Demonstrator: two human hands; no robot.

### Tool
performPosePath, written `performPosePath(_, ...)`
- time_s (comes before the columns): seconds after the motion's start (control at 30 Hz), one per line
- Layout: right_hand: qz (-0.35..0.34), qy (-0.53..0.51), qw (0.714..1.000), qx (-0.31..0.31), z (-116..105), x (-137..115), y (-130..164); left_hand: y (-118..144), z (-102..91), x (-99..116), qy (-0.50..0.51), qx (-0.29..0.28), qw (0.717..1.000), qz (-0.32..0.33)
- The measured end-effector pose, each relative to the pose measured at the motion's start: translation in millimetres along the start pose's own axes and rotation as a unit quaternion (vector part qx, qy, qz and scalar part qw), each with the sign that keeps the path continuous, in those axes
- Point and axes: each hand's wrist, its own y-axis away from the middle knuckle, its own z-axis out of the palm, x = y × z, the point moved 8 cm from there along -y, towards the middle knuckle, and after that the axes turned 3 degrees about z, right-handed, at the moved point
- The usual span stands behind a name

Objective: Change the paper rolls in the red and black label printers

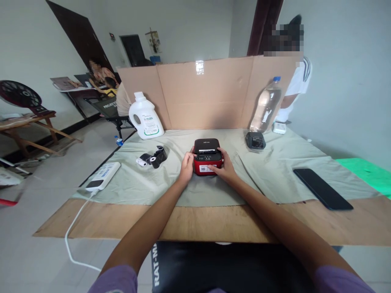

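At the middle of the pale green cloth (269, 171), the left hand (186, 167) and right hand (224, 167) clasp a small boxy red-and-black plastic printer (207, 156) from either side, black paper rolls (155, 158) lying nearby.

A smooth, glossy red-and-black plastic printer (207, 156) is set on a matt, creased grey-green cloth (275, 171). Bare wood is shown at the table (214, 224) near edge, and dull brown cardboard (210, 93) at the far side.

Red-and-black printer (207, 156) at centre frame, pale green cloth (275, 171) beneath, white jug (145, 116) upper left, black phone (322, 189) right, brown cardboard (210, 93) behind.
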Motion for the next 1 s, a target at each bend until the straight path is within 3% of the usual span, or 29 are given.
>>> performPosePath(0.27,-0.076,0.074,0.994,0.02,-7,-21,4,10,-0.3,14,0.013,-0.017,0.999,0.049)
performPosePath(0.5,-0.09,0.087,0.992,0.007,-16,-27,-8,9,-1.9,15,-0.019,-0.008,0.997,0.072)
performPosePath(0.8,-0.011,0.067,0.997,-0.021,-18,-20,-49,8,-2.8,12,-0.017,-0.007,0.998,0.058)
performPosePath(0.9,-0.006,0.113,0.991,-0.07,-16,-23,-69,8,-1.4,12,-0.009,-0.014,0.998,0.062)
performPosePath(1.0,-0.028,0.137,0.976,-0.167,-4,-33,-91,8,-0.4,13,0.002,-0.021,0.998,0.065)
